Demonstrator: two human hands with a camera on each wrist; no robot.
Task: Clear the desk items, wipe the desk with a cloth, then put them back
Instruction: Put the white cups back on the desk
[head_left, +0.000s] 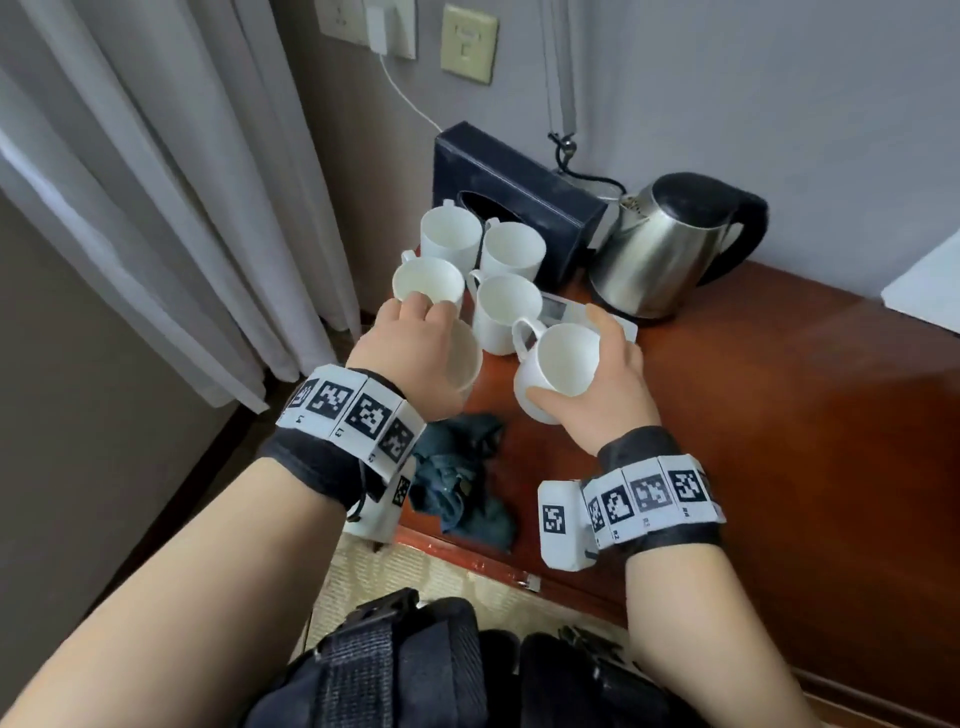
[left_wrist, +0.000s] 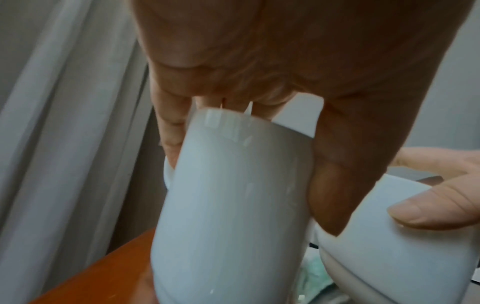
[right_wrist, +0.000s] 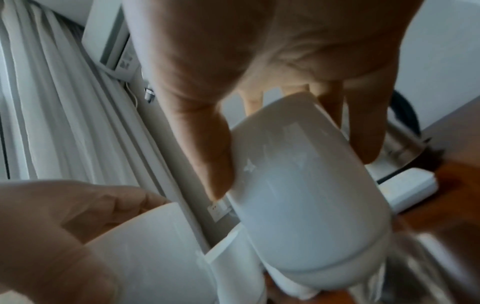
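Both hands are loaded. Left hand (head_left: 410, 343) grips a white mug (head_left: 462, 364) from above, fingers curled over its rim (confirmed in the left wrist view, where the mug (left_wrist: 233, 205) hangs tilted). Right hand (head_left: 602, 384) wraps a second mug (head_left: 558, 371) by the body, thumb on the near side, fingers on the far side. I judge both mugs to be just off the desk (head_left: 779, 441), though contact with its surface cannot be confirmed.

Four more mugs (head_left: 498, 249) stand clustered at 12 o'clock from the hands, against a dark tissue box (head_left: 519, 176). A steel kettle (head_left: 660, 249) sits at 1 o'clock, a small white device (head_left: 587, 314) before it. The crumpled dark cloth (head_left: 462, 483) lies at 6 o'clock, near the desk's front edge.

Failure modes, as I judge them:
- Collision: the two carried mugs are close together; converging travel would knock them.
- Slip: the left rim grip is shallow on glazed ceramic; a tilt could release the mug.
- Overhang: the left mug sits near the desk's left edge, so a careless set-down could tip it off.
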